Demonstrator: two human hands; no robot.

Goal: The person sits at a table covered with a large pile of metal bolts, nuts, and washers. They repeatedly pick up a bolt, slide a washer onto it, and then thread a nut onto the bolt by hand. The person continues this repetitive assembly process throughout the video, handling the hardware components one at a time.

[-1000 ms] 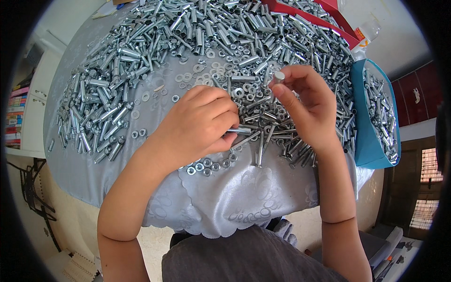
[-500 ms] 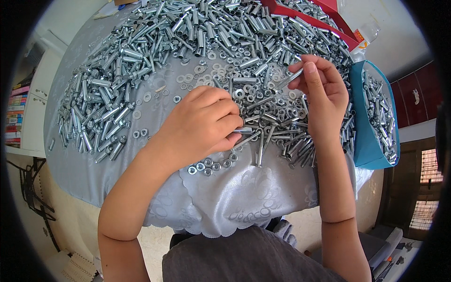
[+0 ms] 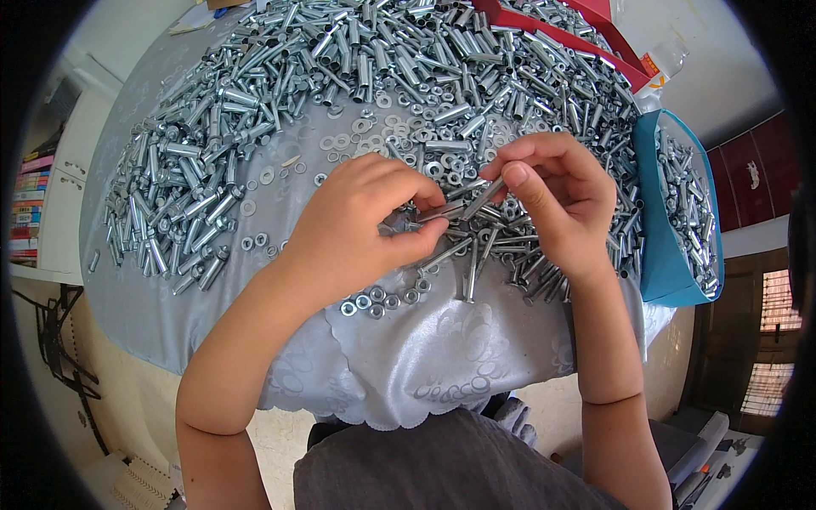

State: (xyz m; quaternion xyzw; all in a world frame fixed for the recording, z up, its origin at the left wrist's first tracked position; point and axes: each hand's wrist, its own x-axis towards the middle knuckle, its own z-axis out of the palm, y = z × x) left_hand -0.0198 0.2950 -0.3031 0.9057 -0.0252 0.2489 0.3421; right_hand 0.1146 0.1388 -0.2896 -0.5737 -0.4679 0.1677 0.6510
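Our left hand (image 3: 357, 217) grips a tube (image 3: 438, 212), our right hand (image 3: 561, 194) a rod (image 3: 481, 201), whether joined yet we cannot tell, and many loose nuts (image 3: 376, 294) remain.

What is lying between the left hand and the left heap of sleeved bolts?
Loose washers and hex nuts lie on the grey tablecloth between the left hand and that heap, in the head view.

Many bolts (image 3: 471, 276) — one red box (image 3: 627, 68), one blue bin (image 3: 667, 276)
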